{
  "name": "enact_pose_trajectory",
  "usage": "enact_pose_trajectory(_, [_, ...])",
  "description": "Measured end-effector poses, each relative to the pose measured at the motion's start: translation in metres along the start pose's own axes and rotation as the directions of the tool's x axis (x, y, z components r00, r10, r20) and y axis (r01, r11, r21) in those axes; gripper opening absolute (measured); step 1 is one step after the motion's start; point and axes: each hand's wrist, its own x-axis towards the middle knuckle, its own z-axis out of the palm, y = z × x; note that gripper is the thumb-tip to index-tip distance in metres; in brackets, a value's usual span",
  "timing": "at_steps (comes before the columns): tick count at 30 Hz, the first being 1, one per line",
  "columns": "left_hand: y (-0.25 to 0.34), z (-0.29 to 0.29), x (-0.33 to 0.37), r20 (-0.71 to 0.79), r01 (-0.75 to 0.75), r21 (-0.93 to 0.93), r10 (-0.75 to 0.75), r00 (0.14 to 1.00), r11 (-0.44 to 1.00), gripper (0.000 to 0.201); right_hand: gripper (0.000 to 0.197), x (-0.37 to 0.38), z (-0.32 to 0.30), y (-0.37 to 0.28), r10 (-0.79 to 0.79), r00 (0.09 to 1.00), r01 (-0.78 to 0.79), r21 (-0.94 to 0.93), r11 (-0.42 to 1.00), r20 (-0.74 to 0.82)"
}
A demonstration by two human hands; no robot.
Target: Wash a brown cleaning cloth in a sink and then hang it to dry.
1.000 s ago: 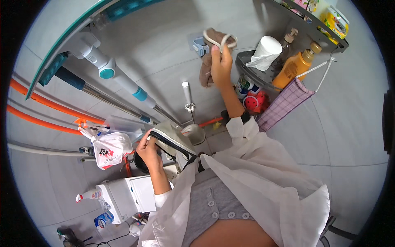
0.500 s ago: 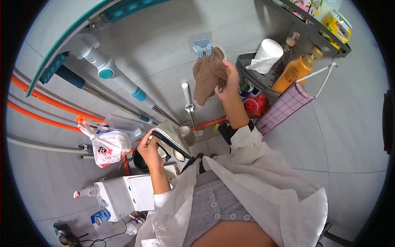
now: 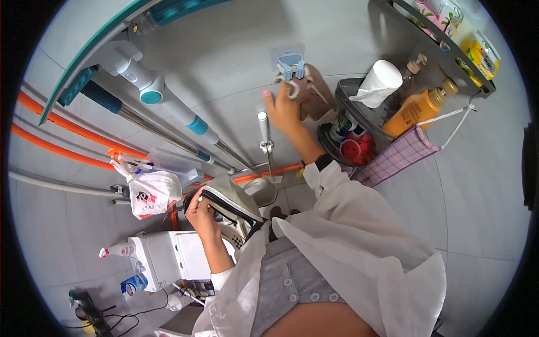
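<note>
My left hand (image 3: 203, 218) grips the edge of a pale bag (image 3: 234, 192) with a black zip, which is unzipped and gapes in front of my waist. A brown, mitt-like cloth (image 3: 315, 95) with a pale loop hangs on the far wall from a light-blue clip hook (image 3: 291, 66). At its left edge is my right hand (image 3: 285, 115), with one digit stretched up and away from the others. The other fingertips are by the pale loop and partly hidden; the hand appears not to be gripping the cloth.
Right of the cloth, a dark corner shelf (image 3: 359, 115) holds a white paper roll (image 3: 382, 81) and an orange pump bottle (image 3: 418, 109). A checked purple bag (image 3: 401, 154) hangs below. Leftward are a stick vacuum (image 3: 168, 106), a glass shelf edge (image 3: 73, 73) and a white knotted bag (image 3: 154, 194).
My right hand has let go of the brown cloth and moved to its left side. The cloth hangs turned further right. My left hand still holds the bag, whose opening shows wider.
</note>
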Motion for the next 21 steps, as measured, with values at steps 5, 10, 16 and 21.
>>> enact_pose_trajectory(5, [0.005,0.004,-0.001,0.013,0.024,0.018,-0.024,1.000,1.000,0.025,0.055,-0.012,0.004,-0.003,-0.443,0.890,0.387,-0.338,0.858,-0.106])
enact_pose_trajectory(10, [0.007,0.013,0.001,0.054,-0.065,0.037,0.063,0.997,0.997,0.025,0.049,0.004,-0.010,0.027,-0.173,0.971,0.155,-0.115,0.981,-0.166])
enact_pose_trajectory(16, [0.005,0.008,0.000,0.050,-0.048,0.058,0.045,0.998,0.997,0.025,0.055,-0.005,0.009,-0.002,-0.487,0.866,0.402,-0.421,0.813,-0.112])
enact_pose_trajectory(21, [0.007,0.007,0.006,0.065,-0.049,0.038,0.047,0.997,0.998,0.025,0.052,0.000,0.000,0.004,-0.499,0.864,0.495,-0.297,0.817,0.067])
